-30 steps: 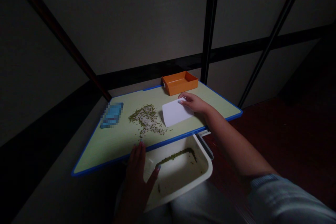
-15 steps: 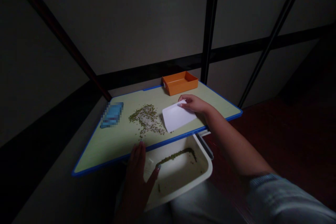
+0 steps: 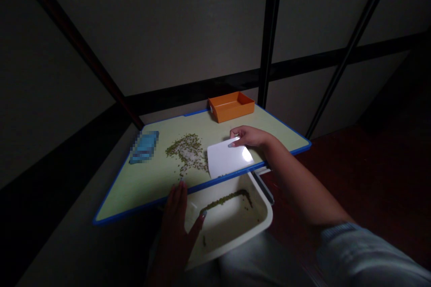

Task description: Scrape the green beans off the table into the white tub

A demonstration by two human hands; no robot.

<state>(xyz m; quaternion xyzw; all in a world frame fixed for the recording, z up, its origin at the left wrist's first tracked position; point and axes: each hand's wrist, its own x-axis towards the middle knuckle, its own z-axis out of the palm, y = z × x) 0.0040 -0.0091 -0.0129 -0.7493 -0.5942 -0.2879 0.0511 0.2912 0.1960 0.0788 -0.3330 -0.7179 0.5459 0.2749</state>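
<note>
My right hand point(image 3: 251, 137) grips the top edge of a white plastic scraper card point(image 3: 227, 158), which stands tilted on the pale green table point(image 3: 151, 179) close to its blue front edge. Left of the card lies a scatter of small green beans point(image 3: 186, 150). My left hand point(image 3: 177, 219) holds the left rim of a cream plastic tub point(image 3: 259, 228) under the table's front edge, thumb hooked inside. A line of green beans point(image 3: 227, 198) lies in the tub.
An orange tray point(image 3: 231, 105) sits at the table's far edge. A blue blurred flat object point(image 3: 144, 146) lies at the table's left. Two dark poles point(image 3: 269, 36) rise behind the table. Dark reddish floor point(image 3: 353, 166) is to the right.
My right hand has drawn the white card toward the table's front edge, sweeping the nearest beans along. My left hand and the tub have stayed put.
</note>
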